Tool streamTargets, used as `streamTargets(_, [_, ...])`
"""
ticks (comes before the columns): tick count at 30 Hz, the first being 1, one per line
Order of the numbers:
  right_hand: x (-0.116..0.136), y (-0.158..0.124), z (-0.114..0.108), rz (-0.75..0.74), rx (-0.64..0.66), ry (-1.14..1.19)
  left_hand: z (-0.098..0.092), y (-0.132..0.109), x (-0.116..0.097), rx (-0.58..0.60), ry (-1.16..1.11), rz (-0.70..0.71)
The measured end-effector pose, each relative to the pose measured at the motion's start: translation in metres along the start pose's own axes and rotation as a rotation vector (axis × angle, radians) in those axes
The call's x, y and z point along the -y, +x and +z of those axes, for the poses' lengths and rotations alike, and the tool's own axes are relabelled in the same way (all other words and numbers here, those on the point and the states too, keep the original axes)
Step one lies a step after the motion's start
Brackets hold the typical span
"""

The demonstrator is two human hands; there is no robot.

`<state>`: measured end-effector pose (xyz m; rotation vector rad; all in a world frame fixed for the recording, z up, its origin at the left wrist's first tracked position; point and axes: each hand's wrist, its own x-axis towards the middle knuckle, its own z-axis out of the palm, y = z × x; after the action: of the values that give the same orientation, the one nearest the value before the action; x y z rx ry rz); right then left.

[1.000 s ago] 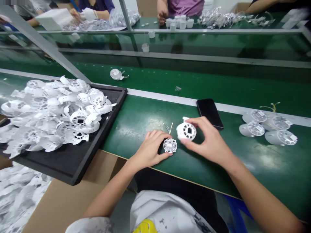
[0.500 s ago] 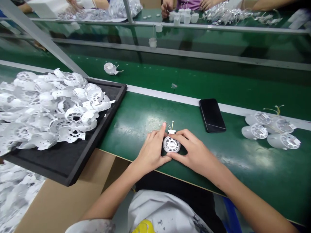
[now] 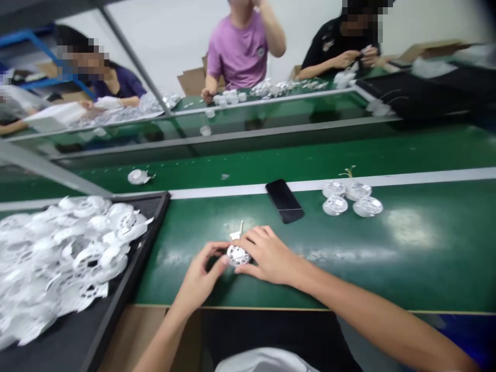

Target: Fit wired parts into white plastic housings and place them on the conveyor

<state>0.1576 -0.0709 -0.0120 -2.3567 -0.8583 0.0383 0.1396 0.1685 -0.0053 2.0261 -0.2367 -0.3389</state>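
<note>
A round white plastic part with a slotted face sits on the green bench top, held between both hands. My left hand grips its left edge, and my right hand covers its right side. A small white connector with short wires sticks up just behind it. The hands hide most of the part's rim.
A black tray heaped with white plastic parts lies to the left. A black phone and several white cup-shaped parts lie ahead. Beyond a metal-framed partition, co-workers work at another bench.
The view has tilted upward, bringing the co-workers into sight and making the bench look farther away. Both hands remain around the round part.
</note>
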Motion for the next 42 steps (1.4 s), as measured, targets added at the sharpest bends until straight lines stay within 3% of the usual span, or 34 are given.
streamTargets(3, [-0.002, 0.001, -0.009, -0.014, -0.152, -0.032, 0.003, 0.026, -0.020, 0.023, -0.279, -0.158])
streamTargets(6, [-0.017, 0.000, -0.044, 0.053, -0.252, -0.123, 0.006, 0.081, -0.042, 0.095, -0.257, -0.073])
streamTargets(8, [-0.032, -0.010, -0.077, 0.170, -0.281, -0.197, -0.001, 0.134, -0.053, 0.013, -0.019, 0.057])
streamTargets(11, [-0.058, -0.040, -0.120, 0.548, -0.335, -0.311, -0.025, 0.217, -0.055, -0.345, 0.569, 0.189])
streamTargets(13, [-0.072, -0.065, -0.130, 0.743, -0.357, -0.373, -0.043, 0.254, -0.049, -0.423, 0.766, 0.175])
streamTargets(15, [-0.077, -0.092, -0.122, 0.807, -0.349, -0.399, -0.054, 0.265, -0.044, -0.425, 0.849, 0.165])
streamTargets(17, [-0.073, -0.116, -0.100, 0.781, -0.348, -0.403, -0.050, 0.249, -0.043, -0.498, 0.913, 0.245])
streamTargets(19, [-0.060, -0.137, -0.072, 0.666, -0.381, -0.385, -0.029, 0.210, -0.049, -0.583, 0.920, 0.421])
streamTargets(20, [-0.051, -0.146, -0.059, 0.598, -0.398, -0.362, -0.013, 0.186, -0.054, -0.560, 0.881, 0.517])
streamTargets(21, [-0.041, -0.153, -0.047, 0.538, -0.414, -0.326, 0.005, 0.161, -0.059, -0.434, 0.829, 0.600])
streamTargets(23, [-0.022, -0.163, -0.032, 0.459, -0.424, -0.226, 0.047, 0.113, -0.069, 0.054, 0.711, 0.683])
streamTargets(24, [-0.015, -0.166, -0.028, 0.437, -0.419, -0.160, 0.067, 0.094, -0.073, 0.231, 0.671, 0.672])
streamTargets(26, [-0.004, -0.168, -0.025, 0.420, -0.421, -0.001, 0.102, 0.067, -0.076, 0.396, 0.585, 0.636])
streamTargets(28, [-0.002, -0.165, -0.026, 0.444, -0.464, 0.147, 0.123, 0.055, -0.074, 0.410, 0.495, 0.586])
streamTargets(31, [-0.006, -0.159, -0.028, 0.499, -0.513, 0.274, 0.131, 0.051, -0.068, 0.393, 0.420, 0.534])
streamTargets(35, [-0.010, -0.149, -0.022, 0.486, -0.516, 0.328, 0.126, 0.050, -0.066, 0.379, 0.420, 0.510])
streamTargets(39, [0.001, -0.138, -0.004, 0.454, -0.544, 0.256, 0.120, 0.041, -0.063, 0.340, 0.452, 0.505])
streamTargets(42, [0.004, -0.126, -0.008, 0.381, -0.458, 0.162, 0.104, 0.030, -0.051, 0.275, 0.516, 0.520])
